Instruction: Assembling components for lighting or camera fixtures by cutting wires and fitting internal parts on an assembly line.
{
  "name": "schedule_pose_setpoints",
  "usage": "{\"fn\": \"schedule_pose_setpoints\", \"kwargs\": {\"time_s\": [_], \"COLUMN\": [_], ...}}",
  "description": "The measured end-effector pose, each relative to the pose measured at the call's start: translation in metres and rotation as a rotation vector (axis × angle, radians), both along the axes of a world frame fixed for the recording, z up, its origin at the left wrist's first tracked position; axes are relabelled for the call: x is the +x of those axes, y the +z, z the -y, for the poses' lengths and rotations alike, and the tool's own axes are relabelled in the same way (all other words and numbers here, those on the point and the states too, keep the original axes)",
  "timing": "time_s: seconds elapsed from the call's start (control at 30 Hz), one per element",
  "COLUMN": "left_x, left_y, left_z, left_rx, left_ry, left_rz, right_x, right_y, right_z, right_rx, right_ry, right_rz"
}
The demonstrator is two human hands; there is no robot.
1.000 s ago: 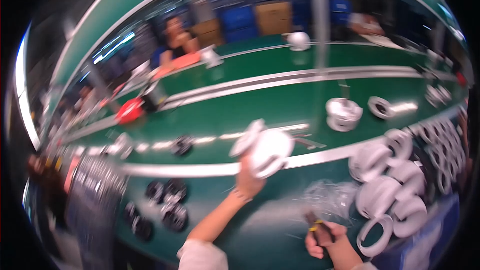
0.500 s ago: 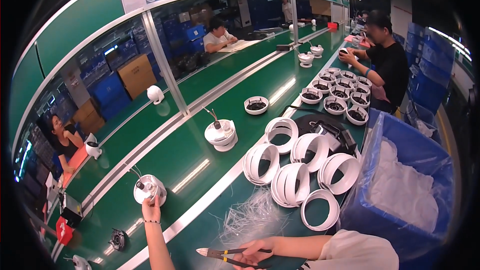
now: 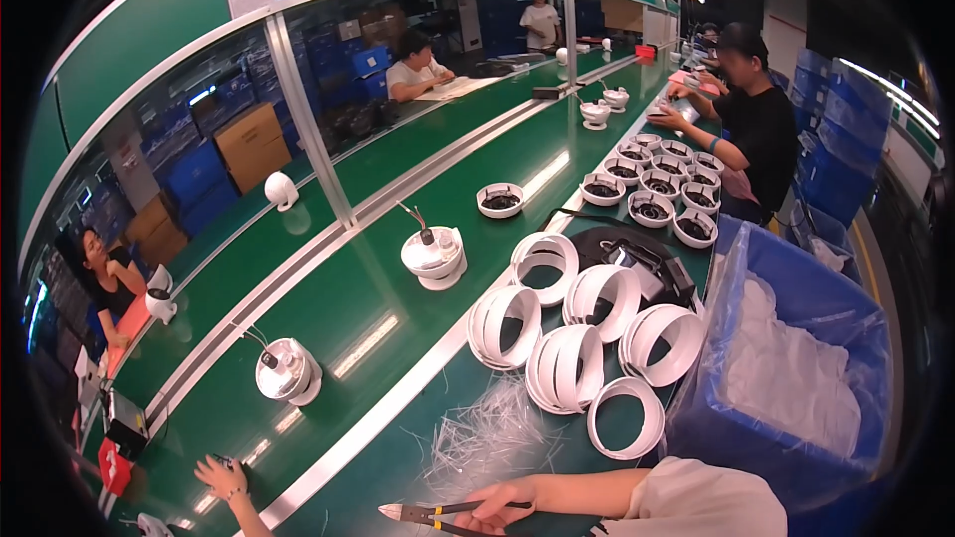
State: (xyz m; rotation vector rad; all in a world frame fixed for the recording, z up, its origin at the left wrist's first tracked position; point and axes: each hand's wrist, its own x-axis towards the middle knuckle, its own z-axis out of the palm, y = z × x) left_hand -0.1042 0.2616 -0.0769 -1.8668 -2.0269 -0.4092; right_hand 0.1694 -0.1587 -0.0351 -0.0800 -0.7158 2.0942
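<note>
My left hand (image 3: 223, 478) reaches over the green belt with its fingers spread. It is at a small black round part, which it mostly covers; whether it touches the part cannot be made out. In my right hand (image 3: 499, 505) are diagonal cutters (image 3: 408, 513) with dark, yellow-marked handles, their jaws pointing left. A white round housing (image 3: 288, 372) with wires and a dark plug stands on the belt beyond my left hand. A similar housing (image 3: 435, 257) stands farther along. Clear plastic trimmings (image 3: 487, 438) lie in a heap above the cutters.
Several white rings (image 3: 625, 420) stand on the bench at right, beside a black device (image 3: 647, 268). Beyond are white bowls with black inserts (image 3: 652, 207). A lined blue bin (image 3: 696, 408) stands at the bench's right edge. Co-workers sit along the line, one (image 3: 756, 129) at far right.
My left hand has left the nearer white housing and moved toward me and left, to the black part. My right hand still holds the cutters. The view has shifted slightly.
</note>
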Motion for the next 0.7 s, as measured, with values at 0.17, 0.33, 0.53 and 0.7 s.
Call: {"fn": "schedule_pose_setpoints", "kwargs": {"time_s": [0.17,0.33,0.53,0.7], "left_x": [-0.030,-0.034,-0.051,-0.079], "left_y": [-0.007,-0.002,-0.007,-0.005], "left_z": [-0.011,-0.005,0.012,0.065], "left_rx": [-0.218,-0.217,-0.079,-0.097], "left_ry": [-0.164,-0.220,-0.516,-0.585], "left_rz": [0.125,0.078,0.177,0.162], "right_x": [-0.001,-0.007,-0.004,-0.002], "right_y": [0.001,-0.008,0.003,0.011], "right_z": [0.002,0.000,0.006,0.011], "right_rx": [-0.008,-0.029,-0.018,0.022], "right_ry": [-0.029,-0.135,-0.046,-0.041], "right_rz": [0.039,0.160,0.104,0.102]}}
